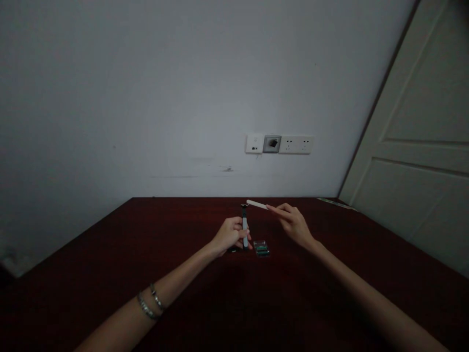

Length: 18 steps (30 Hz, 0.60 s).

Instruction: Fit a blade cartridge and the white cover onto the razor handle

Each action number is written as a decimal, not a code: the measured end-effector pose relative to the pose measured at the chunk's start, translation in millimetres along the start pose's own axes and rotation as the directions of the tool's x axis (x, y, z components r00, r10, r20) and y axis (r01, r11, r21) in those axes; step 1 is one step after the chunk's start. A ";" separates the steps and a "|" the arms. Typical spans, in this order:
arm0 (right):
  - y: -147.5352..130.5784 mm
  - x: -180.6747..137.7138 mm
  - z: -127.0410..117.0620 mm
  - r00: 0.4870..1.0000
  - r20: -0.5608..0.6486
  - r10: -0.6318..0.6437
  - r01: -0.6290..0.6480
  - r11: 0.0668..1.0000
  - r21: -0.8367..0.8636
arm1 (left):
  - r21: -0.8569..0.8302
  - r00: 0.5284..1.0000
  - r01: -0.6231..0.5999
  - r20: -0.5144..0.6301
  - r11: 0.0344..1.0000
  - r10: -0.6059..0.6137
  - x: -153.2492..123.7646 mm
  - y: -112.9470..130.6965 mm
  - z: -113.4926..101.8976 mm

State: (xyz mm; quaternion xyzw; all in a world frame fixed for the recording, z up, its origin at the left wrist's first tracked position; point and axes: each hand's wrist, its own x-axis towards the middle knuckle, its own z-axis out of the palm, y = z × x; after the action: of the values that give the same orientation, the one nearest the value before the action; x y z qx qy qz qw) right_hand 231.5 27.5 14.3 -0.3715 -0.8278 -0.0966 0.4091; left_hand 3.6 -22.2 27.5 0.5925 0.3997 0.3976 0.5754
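Observation:
My left hand is closed around the grey-white handle of a razor, which stands nearly upright with its dark neck and small crosswise head at the top. In my right hand, closed in a pinch, is a slim white stick with a rounded end. The stick points left, and its tip is close beside the razor's head; whether they touch I cannot tell. Between my hands, on the table, lies a small clear pack with green pieces inside. A dark item under my left hand is mostly hidden.
The dark red table meets a pale wall at its far edge. Wall sockets are mounted above it. A white panelled door leans in at the right, with a thin printed strip near its foot.

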 end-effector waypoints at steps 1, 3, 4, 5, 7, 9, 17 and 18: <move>6.1 -1.9 -0.3 1.000 -0.010 0.019 -0.019 1.000 -0.014 | 0.007 1.000 -0.002 -0.006 1.000 0.002 -0.2 0.6 0.1; 9.9 -2.9 -1.5 0.999 -0.028 0.030 -0.031 0.999 -0.020 | 0.024 1.000 -0.004 -0.014 1.000 0.004 -0.7 1.2 0.1; 7.6 -2.1 -2.0 0.999 -0.031 0.018 -0.018 1.000 -0.011 | 0.030 1.000 -0.004 -0.016 1.000 0.004 -0.9 1.3 0.0; 3.3 -0.9 -2.1 1.000 -0.028 -0.003 0.003 1.000 0.003 | 0.032 1.000 -0.003 -0.015 0.999 0.003 -1.1 1.4 -0.1; -6.3 1.3 -0.9 0.999 -0.014 -0.045 0.046 0.998 0.032 | 0.035 1.000 -0.009 -0.008 0.999 0.009 -1.7 1.8 -0.4; -10.4 1.3 1.6 0.998 -0.018 -0.057 0.058 0.996 0.069 | 0.038 1.000 -0.023 0.004 0.999 0.023 -2.4 3.2 -1.2; -11.3 0.4 -5.1 0.961 -0.098 0.259 -0.193 0.880 0.435 | 0.169 0.986 -0.089 -0.122 0.982 0.110 5.2 3.7 -15.9; -19.7 1.5 -6.9 0.940 -0.073 0.335 -0.255 0.826 0.503 | 0.223 0.977 -0.114 -0.151 0.968 0.150 7.6 2.0 -19.1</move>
State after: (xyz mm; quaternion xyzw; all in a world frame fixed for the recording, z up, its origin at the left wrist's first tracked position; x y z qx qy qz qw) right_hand 221.5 11.2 22.7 -0.3714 -0.7226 0.1502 0.5634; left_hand -11.3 -8.2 30.0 0.6407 0.4461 0.4382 0.4456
